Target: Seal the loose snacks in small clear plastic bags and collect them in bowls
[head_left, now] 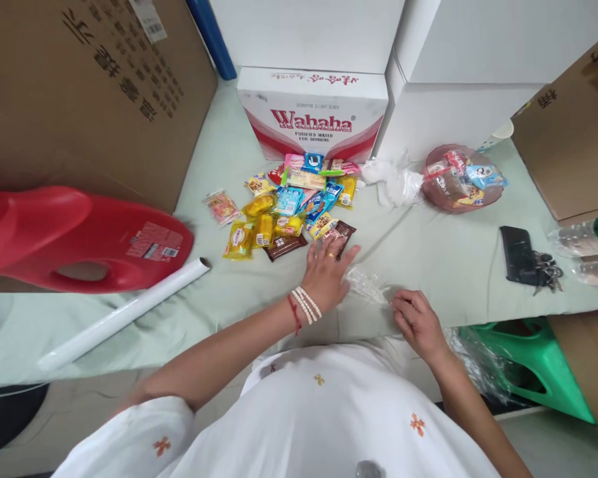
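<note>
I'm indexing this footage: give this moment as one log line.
left hand: at brown packet | right hand: pinching clear plastic | snack pile: on table | bowl: holds packaged snacks

The table (443, 265) is draped in pale green. On it lie wrapped snacks (289, 201), a Wahaha carton (316, 119), a pink bowl (441, 199), keys (547, 272), a white roll (124, 315) and, apparently, a black phone (518, 255).

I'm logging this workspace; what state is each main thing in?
Snack packets: wrapped, loosely piled
Left hand: open, at snack packets
Clear plastic: crumpled, one end at right hand
Bowl: upright, holding packets
White roll: rolled up, lying down
Wahaha box: upright
Keys: bunched
</note>
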A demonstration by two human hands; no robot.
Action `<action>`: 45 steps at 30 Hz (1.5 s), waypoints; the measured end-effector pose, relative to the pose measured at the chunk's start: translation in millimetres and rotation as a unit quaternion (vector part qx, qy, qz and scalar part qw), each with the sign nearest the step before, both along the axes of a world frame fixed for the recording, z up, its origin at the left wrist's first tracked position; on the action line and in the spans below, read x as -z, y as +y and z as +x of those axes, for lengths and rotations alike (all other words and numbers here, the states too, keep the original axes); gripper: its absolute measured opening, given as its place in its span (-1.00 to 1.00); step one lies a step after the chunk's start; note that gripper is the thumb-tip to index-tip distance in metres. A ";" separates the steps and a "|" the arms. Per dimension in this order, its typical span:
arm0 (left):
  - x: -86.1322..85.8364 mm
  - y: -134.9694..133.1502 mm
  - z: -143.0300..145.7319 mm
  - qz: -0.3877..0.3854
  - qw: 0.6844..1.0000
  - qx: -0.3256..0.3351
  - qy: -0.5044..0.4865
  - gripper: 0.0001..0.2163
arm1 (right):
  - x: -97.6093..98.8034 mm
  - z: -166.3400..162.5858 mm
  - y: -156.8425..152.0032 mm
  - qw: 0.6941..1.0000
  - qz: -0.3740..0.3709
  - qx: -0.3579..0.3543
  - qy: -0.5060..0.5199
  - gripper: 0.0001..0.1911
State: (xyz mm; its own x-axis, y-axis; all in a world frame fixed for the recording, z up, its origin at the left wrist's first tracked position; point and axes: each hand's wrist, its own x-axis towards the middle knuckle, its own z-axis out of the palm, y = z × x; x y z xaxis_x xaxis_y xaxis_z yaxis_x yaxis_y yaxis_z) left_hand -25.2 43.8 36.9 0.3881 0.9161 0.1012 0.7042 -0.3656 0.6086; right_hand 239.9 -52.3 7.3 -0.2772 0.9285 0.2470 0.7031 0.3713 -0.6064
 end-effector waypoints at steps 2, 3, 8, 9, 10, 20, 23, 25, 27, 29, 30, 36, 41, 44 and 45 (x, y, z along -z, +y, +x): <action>20.6 -10.0 -5.2 -0.012 1.000 -0.007 0.021 -0.23 | 7.6 5.7 -7.4 1.000 -0.004 0.020 0.004 -0.76; 30.5 -16.4 -11.6 -0.012 1.000 -0.024 0.014 -0.21 | 11.4 9.2 -11.6 1.000 -0.010 0.028 0.007 -0.77; 54.3 -43.3 -41.1 -0.006 0.990 -0.130 -0.061 -0.28 | 10.1 27.8 -16.7 0.994 -0.071 0.054 0.056 -0.72; 54.7 -46.1 -41.4 -0.014 0.986 -0.147 -0.081 -0.29 | 5.0 30.6 -12.5 0.992 -0.080 0.073 0.069 -0.70; 54.4 -48.1 -39.7 -0.022 0.981 -0.164 -0.101 -0.31 | -0.8 32.0 -7.0 0.989 -0.089 0.088 0.080 -0.69; 55.2 -64.1 -31.0 -0.043 0.953 -0.243 -0.177 -0.38 | 0.9 -43.9 42.6 0.983 -0.130 0.046 0.122 -0.73; 42.5 -72.3 -41.6 0.046 0.968 -0.240 -0.064 -0.29 | 2.3 -57.2 51.1 0.951 -0.197 0.053 0.231 -0.68; 26.4 -74.3 -43.3 0.108 0.976 -0.189 0.011 -0.25 | -2.0 -61.3 55.7 0.946 -0.210 0.023 0.246 -0.68; 9.8 -69.8 -40.6 0.150 0.979 -0.121 0.065 -0.27 | -8.3 -64.2 59.5 0.952 -0.193 -0.028 0.234 -0.71; -1.3 -57.4 -37.1 0.151 0.983 -0.062 0.081 -0.32 | -14.7 -65.8 62.6 0.954 -0.178 -0.083 0.225 -0.75; -3.5 -49.1 -36.1 0.133 0.987 -0.044 0.073 -0.35 | -17.3 -65.7 63.9 0.953 -0.176 -0.105 0.224 -0.75; 9.6 -15.9 -47.5 -0.166 0.966 -0.036 -0.194 -0.63 | -15.8 -45.4 65.0 0.937 -0.230 -0.013 0.262 -0.70; 20.6 -34.7 -60.1 -0.202 0.874 -0.208 -0.389 -0.63 | -3.9 -22.9 62.3 0.878 -0.306 0.149 0.336 -0.55; 31.1 -41.2 -67.2 -0.197 0.876 -0.279 -0.340 -0.62 | 2.9 -18.4 68.1 0.872 -0.334 0.168 0.316 -0.51; 34.6 -41.2 -69.6 -0.188 0.892 -0.286 -0.295 -0.63 | 6.4 -18.1 71.5 0.875 -0.339 0.166 0.302 -0.50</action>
State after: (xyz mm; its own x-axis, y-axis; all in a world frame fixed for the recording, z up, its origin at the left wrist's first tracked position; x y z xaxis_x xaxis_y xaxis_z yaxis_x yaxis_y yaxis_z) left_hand -94.8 2.6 2.2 -0.1722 0.9593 -0.2237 0.2259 0.2595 0.9389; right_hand 221.8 19.2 0.9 0.0276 0.9229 -0.3842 0.1800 -0.3826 -0.9062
